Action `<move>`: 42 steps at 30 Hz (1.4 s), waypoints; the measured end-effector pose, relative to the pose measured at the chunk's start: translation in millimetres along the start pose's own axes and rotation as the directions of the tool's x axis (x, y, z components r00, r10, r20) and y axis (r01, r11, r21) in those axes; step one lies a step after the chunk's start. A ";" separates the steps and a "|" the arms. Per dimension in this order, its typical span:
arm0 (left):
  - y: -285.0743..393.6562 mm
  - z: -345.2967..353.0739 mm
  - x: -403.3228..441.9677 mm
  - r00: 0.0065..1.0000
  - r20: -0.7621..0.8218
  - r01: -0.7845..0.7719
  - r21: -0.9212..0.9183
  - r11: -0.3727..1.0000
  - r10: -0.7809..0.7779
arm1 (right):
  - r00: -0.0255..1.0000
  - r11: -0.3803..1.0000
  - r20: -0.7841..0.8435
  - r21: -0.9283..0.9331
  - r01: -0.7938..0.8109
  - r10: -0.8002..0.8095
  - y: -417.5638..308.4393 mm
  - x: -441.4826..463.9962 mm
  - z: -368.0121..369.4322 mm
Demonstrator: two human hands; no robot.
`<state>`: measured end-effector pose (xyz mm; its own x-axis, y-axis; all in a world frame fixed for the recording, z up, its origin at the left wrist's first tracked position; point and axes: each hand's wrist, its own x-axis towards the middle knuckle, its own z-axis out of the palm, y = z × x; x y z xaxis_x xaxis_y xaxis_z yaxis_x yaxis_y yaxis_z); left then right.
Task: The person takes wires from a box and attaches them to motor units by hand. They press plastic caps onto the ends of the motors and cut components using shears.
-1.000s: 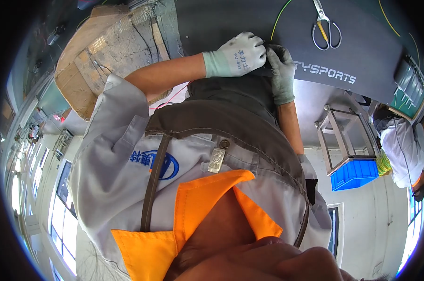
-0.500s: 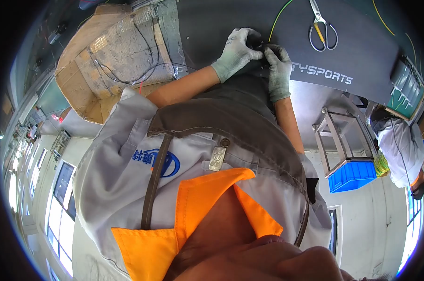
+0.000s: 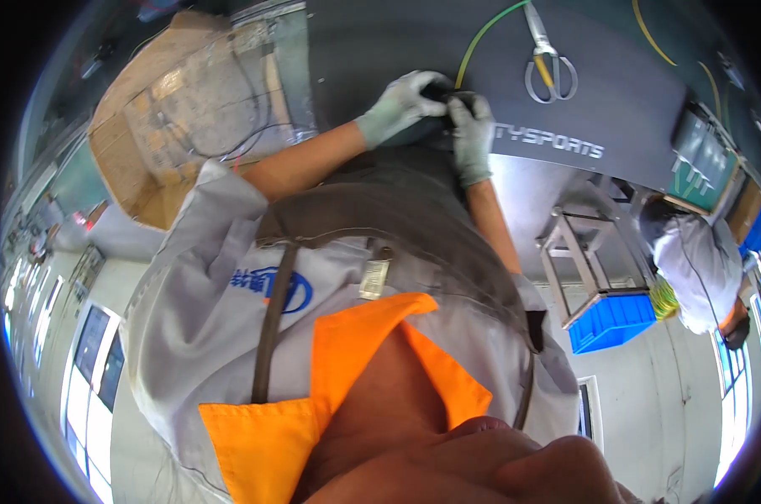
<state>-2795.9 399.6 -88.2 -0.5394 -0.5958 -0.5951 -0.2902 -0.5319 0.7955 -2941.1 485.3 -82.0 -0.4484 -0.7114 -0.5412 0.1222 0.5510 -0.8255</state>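
Note:
My left hand (image 3: 400, 107), in a pale glove with dark fingertips, bends its fingers in a pinch above the dark mat (image 3: 380, 50). Close beside it, my gloved right hand (image 3: 472, 134) is closed too, its fingertips meeting those of the left. Something small and dark seems to be between them, too hidden by the fingers to name. A green-yellow wire (image 3: 474, 44) runs down to the fingertips; I cannot tell if it is gripped. Scissors (image 3: 545, 63) with a yellow piece at the handles lie on the mat, right of the wire.
Left of my arm stands a worn cardboard box (image 3: 120, 160) with a dark cable (image 3: 244, 144) over it. Yellow wire (image 3: 652, 35) lies on the mat at right. A metal-framed stool (image 3: 584, 252), a blue bin (image 3: 613, 326) and a co-worker (image 3: 695, 260) are beyond the mat's edge.
The view has shifted, so mat, scissors and box appear further left and mostly slightly lower. Both hands stay together at the wire's end, fingers still pinched.

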 end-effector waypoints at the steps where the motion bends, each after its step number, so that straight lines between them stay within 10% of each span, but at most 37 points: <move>1: -10.5 2.3 6.4 0.998 0.050 -0.026 -0.145 0.989 0.034 | 0.999 0.999 -0.014 -0.030 0.031 -0.031 -0.1 -1.0 -1.1; 6: 5.2 -1.6 6.1 0.992 0.095 -0.103 0.192 0.976 0.086 | 0.992 0.983 -0.041 -0.148 0.111 -0.118 22.7 8.4 4.3; 11: 10.3 -1.7 0.6 0.974 0.091 -0.227 0.301 0.926 0.209 | 0.961 0.972 0.156 0.027 -0.235 0.228 -28.3 1.8 -22.6; 13: 15.4 -1.9 -2.3 0.956 0.097 -0.294 0.340 0.893 0.277 | 0.883 0.757 0.186 -0.458 0.466 -0.431 -36.8 15.3 -57.2; 15: 13.3 -1.7 -0.3 0.943 0.106 -0.331 0.398 0.855 0.316 | 0.962 0.947 0.038 -0.170 0.274 -0.272 -57.4 37.4 -98.7; 25: 9.2 3.8 -6.6 0.926 -0.033 -0.348 0.308 0.886 0.376 | 0.596 0.542 0.060 -0.352 0.763 -0.801 -245.5 375.9 -206.5; 28: 14.4 2.5 -9.5 0.930 -0.076 -0.317 0.322 0.892 0.358 | 0.552 0.447 0.045 -0.533 0.718 -0.833 -301.6 488.9 -209.9; 30: 17.6 3.5 -9.3 0.946 -0.045 -0.302 0.239 0.923 0.321 | 0.538 0.132 0.035 -0.954 0.269 -0.842 -330.6 543.6 -206.9; 36: 9.7 6.2 -4.1 0.935 -0.078 -0.324 0.218 0.921 0.347 | 0.544 -0.197 0.374 -0.914 0.356 -0.751 -358.0 691.9 -209.0; 42: 18.2 8.8 -4.7 0.944 -0.086 -0.299 0.195 0.934 0.320 | 0.674 -0.160 0.343 -0.934 0.320 -0.654 -377.4 764.7 -167.7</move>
<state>-2805.6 398.0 -70.0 -0.5340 -0.7839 -0.3167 -0.2637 -0.2015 0.9433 -3478.6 -193.4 -157.3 -0.0784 -0.9896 0.1206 -0.9898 0.0917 0.1089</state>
